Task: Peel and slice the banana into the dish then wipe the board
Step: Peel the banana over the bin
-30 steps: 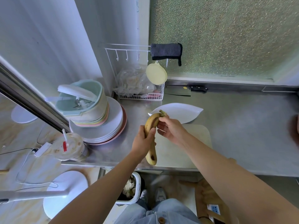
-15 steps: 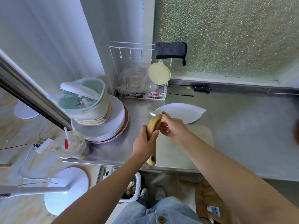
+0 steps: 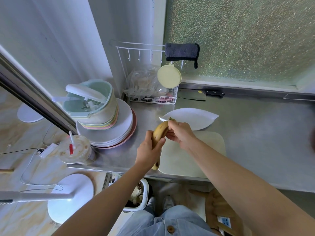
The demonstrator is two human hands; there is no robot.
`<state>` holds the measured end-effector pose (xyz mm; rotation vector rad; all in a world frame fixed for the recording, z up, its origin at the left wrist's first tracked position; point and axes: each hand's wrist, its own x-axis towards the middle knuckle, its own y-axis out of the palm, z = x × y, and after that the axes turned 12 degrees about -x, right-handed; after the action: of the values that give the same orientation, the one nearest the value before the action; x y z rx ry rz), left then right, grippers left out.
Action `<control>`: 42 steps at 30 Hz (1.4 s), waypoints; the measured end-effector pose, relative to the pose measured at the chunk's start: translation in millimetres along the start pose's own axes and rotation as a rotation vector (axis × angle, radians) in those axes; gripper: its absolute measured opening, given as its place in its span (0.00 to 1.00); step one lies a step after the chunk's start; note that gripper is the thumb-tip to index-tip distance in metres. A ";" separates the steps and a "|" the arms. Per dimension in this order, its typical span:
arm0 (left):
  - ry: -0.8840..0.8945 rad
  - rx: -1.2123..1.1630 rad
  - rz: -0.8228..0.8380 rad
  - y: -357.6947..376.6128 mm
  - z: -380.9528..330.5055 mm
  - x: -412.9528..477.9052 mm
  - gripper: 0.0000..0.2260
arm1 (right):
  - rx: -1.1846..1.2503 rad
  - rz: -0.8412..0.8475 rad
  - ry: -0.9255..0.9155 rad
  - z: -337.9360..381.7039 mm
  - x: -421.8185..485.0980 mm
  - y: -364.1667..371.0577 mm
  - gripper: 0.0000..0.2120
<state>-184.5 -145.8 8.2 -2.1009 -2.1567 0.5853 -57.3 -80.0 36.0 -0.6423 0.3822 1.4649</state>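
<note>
A yellow, brown-spotted banana (image 3: pixel 160 132) stands nearly upright over the left edge of the pale cutting board (image 3: pixel 209 150). My left hand (image 3: pixel 149 151) grips its middle. My right hand (image 3: pixel 180 134) pinches the greenish stem at its top end. The peel looks whole. Behind the hands lies the white leaf-shaped dish (image 3: pixel 196 118) on the steel counter. A dark cleaver (image 3: pixel 196 96) lies by the back wall, and a dark cloth (image 3: pixel 181 51) hangs on the rack.
Stacked plates and bowls (image 3: pixel 109 126) stand at the left, with a lidded drink cup (image 3: pixel 76 149) at the counter's corner. A wire basket (image 3: pixel 153 92) holds bags at the back. A bin (image 3: pixel 138 195) sits on the floor below the counter edge.
The banana and both hands have stayed together in front of the dish, with my right hand's pinch closing tighter on the stem. The camera has tilted slightly.
</note>
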 end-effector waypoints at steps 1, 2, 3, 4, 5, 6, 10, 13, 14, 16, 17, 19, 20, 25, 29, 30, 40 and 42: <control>-0.002 -0.035 0.026 -0.5 1.5 -0.3 0.12 | -0.012 -0.001 -0.014 -1.0 -0.5 -0.7 0.05; -0.008 -0.079 0.055 -1.1 3.5 -0.3 0.12 | -0.024 0.003 -0.029 -2.1 -0.8 -1.2 0.05; -0.015 -0.125 0.081 -2.2 4.7 -0.5 0.11 | -0.033 0.011 -0.044 -3.5 -1.4 -2.3 0.06; -0.027 -0.166 0.106 -3.6 5.3 -0.4 0.10 | -0.040 0.022 -0.060 -5.0 -1.5 -3.4 0.06; -0.039 -0.204 0.129 -5.1 5.1 -0.4 0.10 | -0.046 0.035 -0.076 -5.8 -2.6 -4.7 0.06; -0.057 -0.244 0.149 -6.5 4.3 -0.4 0.11 | -0.058 0.052 -0.092 -6.0 -3.8 -6.0 0.06; -0.118 -0.400 0.222 -13.9 -1.0 -3.2 0.11 | -0.128 0.121 -0.149 -4.6 -6.9 -11.1 0.07; -0.192 -0.560 0.154 -16.3 -2.2 -3.9 0.13 | -0.010 0.308 -0.137 -9.6 -7.6 -13.8 0.07; -0.237 -0.642 0.107 -15.9 -3.9 -3.3 0.13 | -0.003 0.372 -0.113 -13.3 -8.1 -13.2 0.12; -0.362 -0.837 0.013 -14.3 -8.2 0.4 0.13 | -0.162 0.462 -0.069 -21.5 -12.6 -13.0 0.17; -0.439 -0.932 -0.042 -14.0 -10.2 3.8 0.14 | -0.273 0.513 -0.064 -25.7 -15.5 -14.2 0.17; -0.571 -0.999 -0.190 -15.2 -9.6 12.9 0.15 | -0.401 0.627 -0.058 -32.1 -20.3 -20.9 0.16; -0.621 -0.977 -0.256 -15.9 -7.9 14.9 0.16 | -0.422 0.679 -0.056 -33.0 -22.3 -26.1 0.16; -0.734 -1.091 -0.298 -12.9 2.6 15.2 0.21 | -0.431 0.577 -0.236 -25.7 -27.3 -43.0 0.14; -0.652 -0.468 -0.292 -5.8 2.9 15.5 0.36 | -0.545 0.365 -0.384 -11.4 -27.0 -52.8 0.10; -0.503 -0.286 -0.315 -6.2 -0.7 12.4 0.36 | -0.583 0.338 -0.404 -7.6 -26.8 -55.8 0.10; 0.049 -0.113 0.212 -7.6 -8.3 0.2 0.19 | -0.332 0.244 -0.398 1.7 -28.9 -55.6 0.12; 0.050 -0.014 0.083 -5.5 -2.8 -4.6 0.14 | -0.355 0.249 -0.389 -0.8 -28.5 -50.4 0.10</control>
<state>-188.5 -149.6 13.5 -2.1972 -2.0614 0.5204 -10.1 -102.3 61.0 -0.5837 -0.1093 1.8745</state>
